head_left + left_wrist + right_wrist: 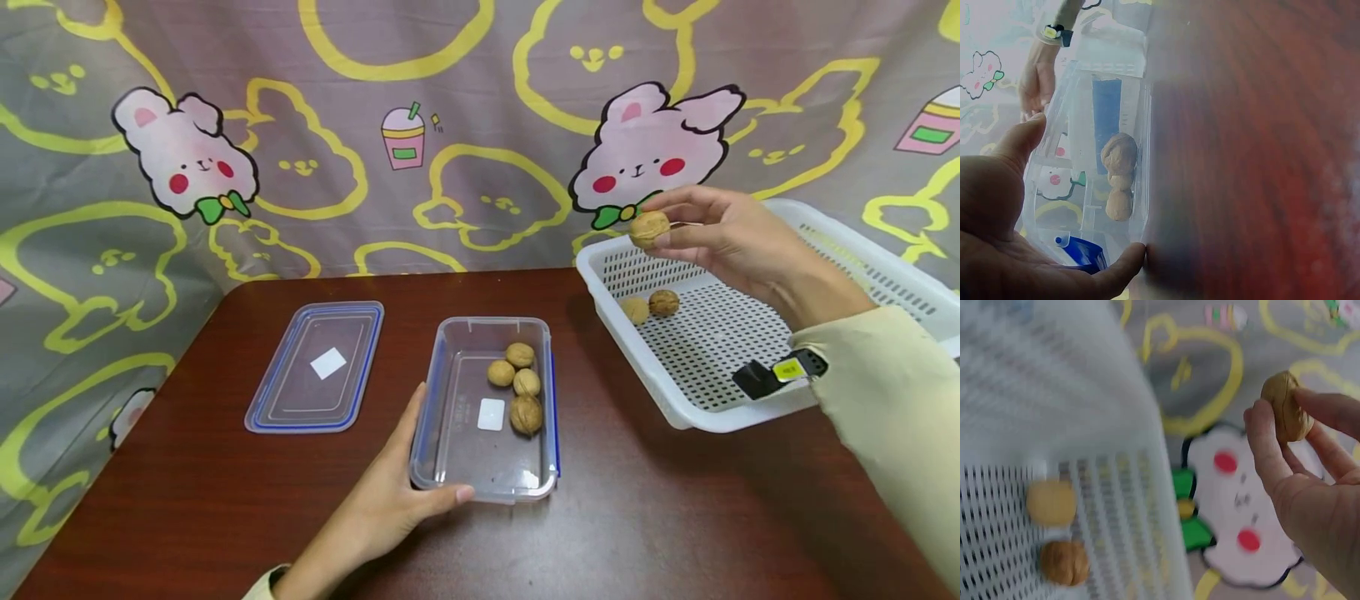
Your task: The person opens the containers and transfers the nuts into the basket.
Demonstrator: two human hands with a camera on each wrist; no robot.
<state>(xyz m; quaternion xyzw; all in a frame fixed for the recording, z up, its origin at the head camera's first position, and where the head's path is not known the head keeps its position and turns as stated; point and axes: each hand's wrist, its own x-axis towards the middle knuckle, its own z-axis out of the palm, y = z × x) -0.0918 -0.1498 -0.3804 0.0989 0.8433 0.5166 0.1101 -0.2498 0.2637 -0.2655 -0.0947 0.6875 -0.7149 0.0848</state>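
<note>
My dark red-brown bench (187, 500) runs back to a rabbit-printed cloth (480, 125). The lid (315, 392) lies toward its far left corner, the white basket (630, 346) toward its right edge. Mid-bench, my left hand (382, 504), thumb and fingers spread wide, grips the near-left corner of the clear container (423, 433), four walnuts (527, 382) inside. My right hand (727, 237), nearly closed, pinches another walnut (648, 228) near the basket's far-left corner. Only the left wrist view shows the blue clip (1088, 255) beside my left palm.

Tan and brown walnuts (526, 415), a clear container (465, 463) with blue clips (1087, 254), a blue-lined clear lid (300, 407) and a white perforated basket (634, 360) contrast with a reddish-brown counter (180, 492) and gray backdrop (465, 117) of yellow outlines (392, 72) and red-cheeked white rabbits (198, 154).
</note>
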